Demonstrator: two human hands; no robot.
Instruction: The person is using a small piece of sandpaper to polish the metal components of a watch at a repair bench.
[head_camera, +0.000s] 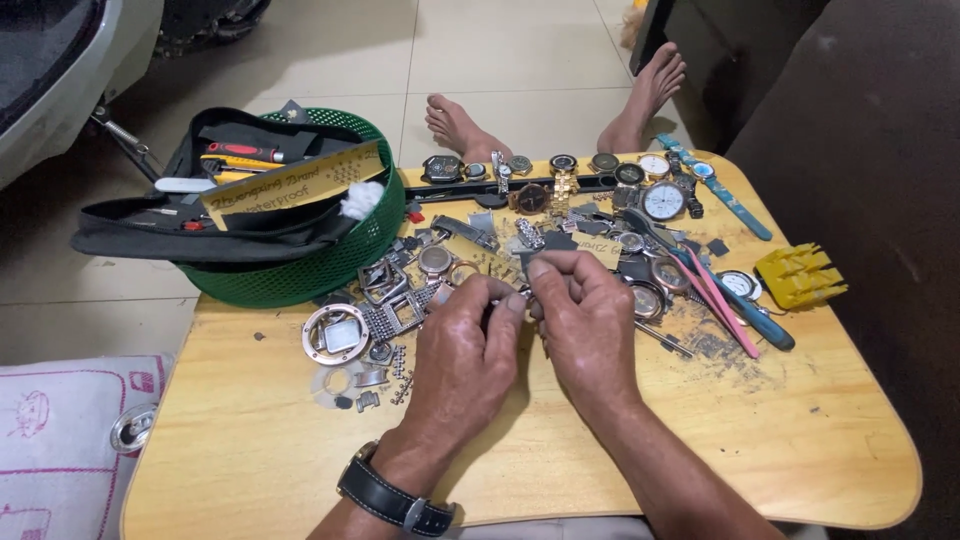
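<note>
Head view: I see the tabletop (250, 440) filling the frame, green basket (330, 262) upper left, watches (660, 200) along the top edge. At centre my left hand (465, 350) and right hand (585, 320) meet, fingers (540, 270) pinched on a small metal part (520, 293). I'd judge it best to keep it low over the wood.
</note>
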